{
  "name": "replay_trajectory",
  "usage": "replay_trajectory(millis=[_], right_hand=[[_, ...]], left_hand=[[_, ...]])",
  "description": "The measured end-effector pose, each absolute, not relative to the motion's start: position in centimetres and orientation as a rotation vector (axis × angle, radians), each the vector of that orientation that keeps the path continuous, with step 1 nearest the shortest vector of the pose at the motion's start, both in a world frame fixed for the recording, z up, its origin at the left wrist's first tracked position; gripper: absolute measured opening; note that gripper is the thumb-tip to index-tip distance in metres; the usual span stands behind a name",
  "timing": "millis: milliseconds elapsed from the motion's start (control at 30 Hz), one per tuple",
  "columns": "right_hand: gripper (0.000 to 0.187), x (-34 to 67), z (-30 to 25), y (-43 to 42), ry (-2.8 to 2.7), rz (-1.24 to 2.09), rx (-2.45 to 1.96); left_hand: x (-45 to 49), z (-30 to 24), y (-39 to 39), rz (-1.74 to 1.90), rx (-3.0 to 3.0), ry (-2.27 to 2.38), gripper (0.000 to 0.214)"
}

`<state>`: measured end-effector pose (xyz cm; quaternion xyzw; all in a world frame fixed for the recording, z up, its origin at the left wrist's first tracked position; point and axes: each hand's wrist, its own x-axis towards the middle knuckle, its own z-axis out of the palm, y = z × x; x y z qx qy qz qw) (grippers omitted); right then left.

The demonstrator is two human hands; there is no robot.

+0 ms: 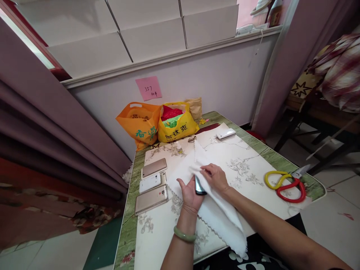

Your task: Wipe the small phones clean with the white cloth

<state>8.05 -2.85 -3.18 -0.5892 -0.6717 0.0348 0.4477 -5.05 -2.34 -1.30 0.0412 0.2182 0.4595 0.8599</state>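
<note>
Cradling the dark phone (200,186) at lower centre, the left hand (193,195) cups loosely, thumb spread, seemingly to steady it while the right hand (216,179) pinches the white cloth (218,215) over its edge, other phones (150,182) sitting centre left, apparently leaving room, the yellow bag (177,132) standing beyond, just above centre.

Cloth (219,217), phones (150,183), scissors (294,183) on table (253,161)

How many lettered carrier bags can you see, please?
2: the orange bag at the table's far left corner, and the yellow bag beside it, to its right. Others could be hidden behind or inside them.
</note>
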Motion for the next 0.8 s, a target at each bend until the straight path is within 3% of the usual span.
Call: replay_trajectory(millis=[167, 333, 500, 567, 667, 700, 800], right_hand=[[0.024, 8.07, -3.14, -2.75, -1.959, 0.138, -1.168], [0.024, 8.57, -3.46, -2.24, -1.504, 0.163, -1.548], [0.025, 8.81, -2.95, -2.49, -1.848, 0.219, -1.176], [0.044, 8.77, -2.69, -2.6, -1.912, 0.23, -1.18], [0.096, 8.65, -2.58, -2.53, -1.946, 0.266, -1.305], [0.1, 8.61, -2.63, -2.45, -1.944, 0.28, -1.336], [0.071, 8.54, -2.99, -2.1, -1.876, 0.321, -1.404]], left_hand=[[-4.97, -1.35, -2.37, 1.034, 0.072, 0.501, 0.077], [-4.85, -1.49, -2.39, 0.944, 0.121, 0.481, 0.09], [-4.69, -1.74, -2.4, 1.067, 0.074, 0.519, 0.071], [-4.66, -1.77, -2.44, 1.064, 0.077, 0.527, 0.069], [-4.65, -1.62, -2.51, 1.02, 0.108, 0.547, 0.071], [-4.64, -1.52, -2.53, 1.014, 0.12, 0.558, 0.071], [-4.52, -1.14, -2.61, 0.985, 0.152, 0.578, 0.072]])
